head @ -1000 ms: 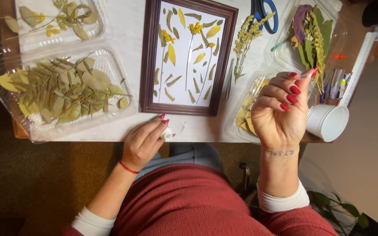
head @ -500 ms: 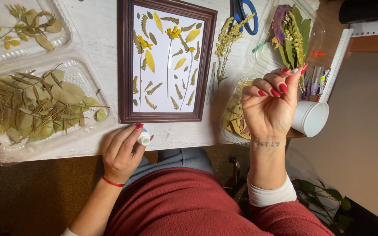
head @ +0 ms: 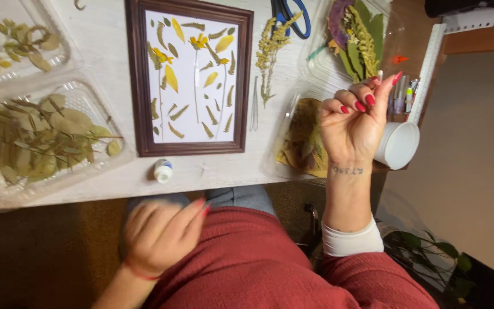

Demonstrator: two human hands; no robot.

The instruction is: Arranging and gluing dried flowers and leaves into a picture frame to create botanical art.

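Low in the frame, my left hand [head: 164,234] is blurred over my lap, fingers loose, holding nothing. My right hand [head: 354,123] at middle right has its fingers pinched on something too small to tell. The little glue bottle [head: 163,170] stands on the worktop [head: 110,40] just below the brown frame [head: 192,77]. I think the picture is mostly filled with leaves; some gaps remain.
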